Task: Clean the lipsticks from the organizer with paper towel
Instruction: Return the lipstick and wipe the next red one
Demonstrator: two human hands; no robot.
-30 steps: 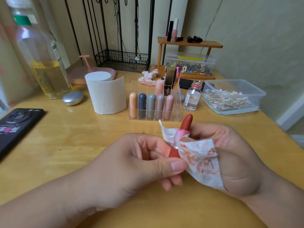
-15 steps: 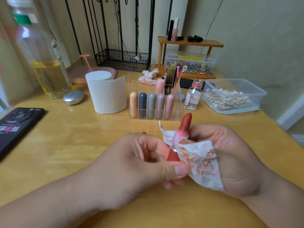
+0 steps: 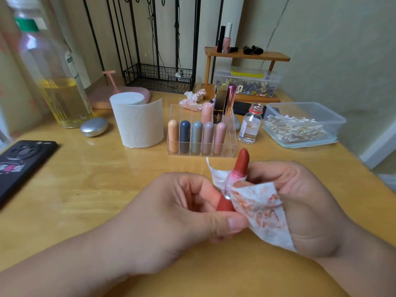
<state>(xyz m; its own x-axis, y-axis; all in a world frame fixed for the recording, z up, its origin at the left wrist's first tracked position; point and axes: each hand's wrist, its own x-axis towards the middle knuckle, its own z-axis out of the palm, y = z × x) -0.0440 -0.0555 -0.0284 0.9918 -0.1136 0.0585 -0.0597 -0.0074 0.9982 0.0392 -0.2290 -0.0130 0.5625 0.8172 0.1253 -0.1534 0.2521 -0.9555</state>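
My left hand (image 3: 171, 213) grips the red base of an uncapped red lipstick (image 3: 241, 162), which stands tilted with its bullet pointing up. My right hand (image 3: 304, 202) holds a stained piece of paper towel (image 3: 260, 213) wrapped round the lipstick's neck. Behind them sits the clear organizer (image 3: 229, 146) with several capped lipsticks in pastel colours in its front row and three taller ones at the back. A paper towel roll (image 3: 138, 123) stands to the organizer's left.
A phone (image 3: 21, 161) lies at the left edge. An oil bottle (image 3: 57, 82) and a silver pebble-shaped case (image 3: 94, 126) stand back left. A small glass bottle (image 3: 250, 125), a tub of cotton swabs (image 3: 300, 125) and a crumpled used tissue (image 3: 192, 97) are behind the organizer.
The lipstick and towel have shifted only slightly; my left thumb has slid a little along the base while the towel stays round the neck.
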